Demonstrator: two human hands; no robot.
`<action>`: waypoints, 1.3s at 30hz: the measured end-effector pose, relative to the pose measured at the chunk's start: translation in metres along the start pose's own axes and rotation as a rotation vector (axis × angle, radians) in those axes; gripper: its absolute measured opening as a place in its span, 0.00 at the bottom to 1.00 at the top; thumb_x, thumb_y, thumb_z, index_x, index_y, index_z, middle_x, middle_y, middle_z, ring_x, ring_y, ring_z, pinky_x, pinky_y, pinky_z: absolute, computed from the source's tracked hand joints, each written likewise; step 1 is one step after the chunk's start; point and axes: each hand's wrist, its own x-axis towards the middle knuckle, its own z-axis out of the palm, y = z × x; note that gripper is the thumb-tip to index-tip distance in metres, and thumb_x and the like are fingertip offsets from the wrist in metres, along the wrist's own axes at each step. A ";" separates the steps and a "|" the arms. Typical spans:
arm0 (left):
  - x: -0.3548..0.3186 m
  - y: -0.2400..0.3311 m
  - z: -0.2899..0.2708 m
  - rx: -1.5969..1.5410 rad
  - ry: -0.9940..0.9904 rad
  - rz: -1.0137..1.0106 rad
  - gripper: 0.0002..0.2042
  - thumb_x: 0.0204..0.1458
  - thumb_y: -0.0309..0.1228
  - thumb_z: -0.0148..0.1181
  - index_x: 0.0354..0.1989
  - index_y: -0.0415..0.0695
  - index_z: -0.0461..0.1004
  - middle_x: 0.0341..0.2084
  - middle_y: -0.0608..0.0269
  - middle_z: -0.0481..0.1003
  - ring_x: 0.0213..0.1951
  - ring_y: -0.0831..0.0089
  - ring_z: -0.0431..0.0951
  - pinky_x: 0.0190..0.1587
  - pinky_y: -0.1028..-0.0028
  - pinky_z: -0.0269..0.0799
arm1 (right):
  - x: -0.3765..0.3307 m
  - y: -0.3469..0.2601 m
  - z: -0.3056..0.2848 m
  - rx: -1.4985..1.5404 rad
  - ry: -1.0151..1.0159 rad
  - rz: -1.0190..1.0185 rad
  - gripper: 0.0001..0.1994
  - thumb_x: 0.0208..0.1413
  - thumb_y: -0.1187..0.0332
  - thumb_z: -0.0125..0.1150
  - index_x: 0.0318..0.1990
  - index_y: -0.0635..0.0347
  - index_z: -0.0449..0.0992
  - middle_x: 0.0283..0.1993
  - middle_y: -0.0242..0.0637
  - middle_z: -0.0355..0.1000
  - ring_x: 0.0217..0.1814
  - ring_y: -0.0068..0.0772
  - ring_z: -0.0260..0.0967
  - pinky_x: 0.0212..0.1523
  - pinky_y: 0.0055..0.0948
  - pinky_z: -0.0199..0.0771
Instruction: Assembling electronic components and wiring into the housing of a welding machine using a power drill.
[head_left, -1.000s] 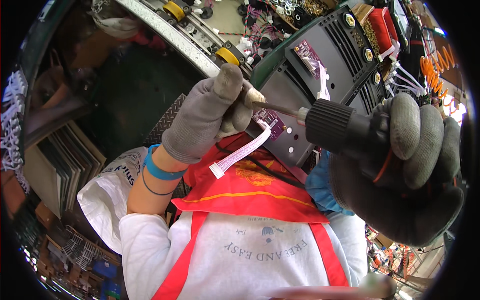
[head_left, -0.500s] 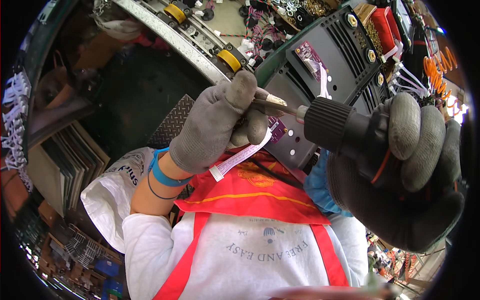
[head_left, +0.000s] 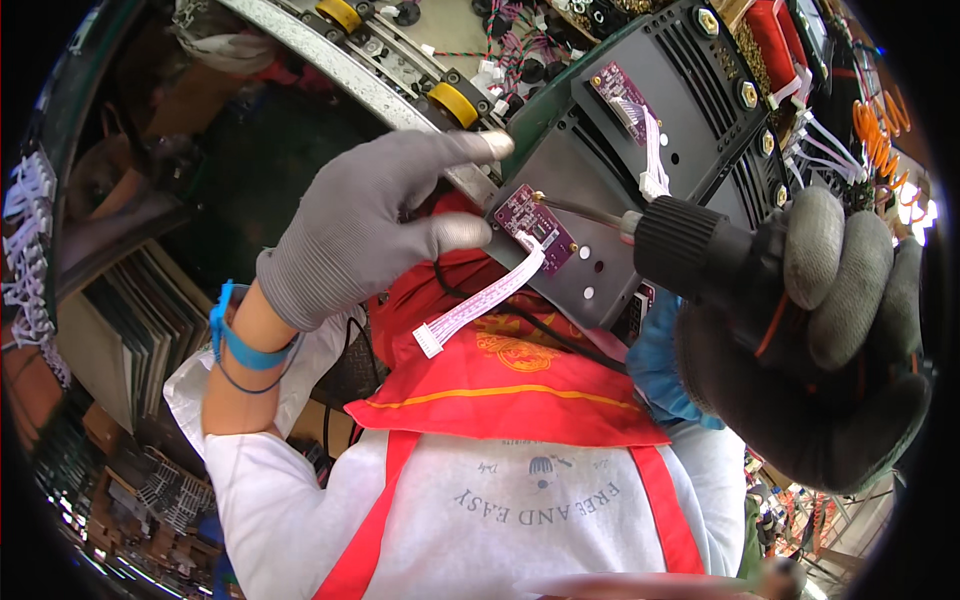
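My right hand [head_left: 835, 290], in a grey glove, grips a black power screwdriver [head_left: 685, 240]. Its thin bit reaches left to the upper corner of a purple circuit board [head_left: 518, 208], where a small brass-coloured screw [head_left: 538, 197] shows. The board lies on a dark grey panel [head_left: 615, 265] with round holes and slots. A flat white-and-purple ribbon cable [head_left: 485, 302] hangs from the board towards my apron, ending in a white connector. My left hand [head_left: 360, 210], gloved too, is just left of the board. Its thumb and forefinger are apart with nothing between them; the other fingers are hidden.
Beyond lies a second dark panel [head_left: 690, 100] with its own purple board [head_left: 617, 90] and cable. A metal rail with yellow rollers [head_left: 453, 103] runs along the far left. Wires, loose hardware and a red bin [head_left: 770, 55] are at the back. An orange coiled hose [head_left: 878, 130] hangs right.
My left hand has let go near the bit's tip and drawn back left, its thumb and forefinger spreading. The bit's tip and board corner have come into sight. The screwdriver has shifted slightly right.
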 end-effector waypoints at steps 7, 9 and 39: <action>0.010 0.003 0.001 0.874 -0.266 0.292 0.29 0.42 0.29 0.65 0.58 0.53 0.70 0.30 0.60 0.74 0.32 0.61 0.77 0.33 0.67 0.72 | -0.006 -0.001 -0.001 -0.167 -0.128 0.116 0.11 0.55 0.56 0.57 0.33 0.46 0.61 0.28 0.24 0.59 0.40 0.25 0.56 0.44 0.41 0.70; 0.017 0.007 0.003 0.938 -0.335 0.239 0.26 0.43 0.29 0.64 0.55 0.51 0.71 0.30 0.60 0.74 0.31 0.60 0.76 0.32 0.66 0.72 | -0.011 0.002 0.002 -0.181 -0.114 0.104 0.12 0.55 0.56 0.57 0.33 0.46 0.61 0.28 0.25 0.59 0.40 0.25 0.56 0.44 0.41 0.69; -0.008 -0.021 0.012 0.204 -0.129 -0.339 0.20 0.43 0.41 0.69 0.39 0.39 0.75 0.21 0.67 0.70 0.27 0.82 0.67 0.31 0.76 0.66 | -0.010 0.043 -0.001 -0.245 -0.182 0.160 0.14 0.60 0.51 0.53 0.37 0.49 0.61 0.30 0.28 0.59 0.40 0.26 0.57 0.42 0.36 0.68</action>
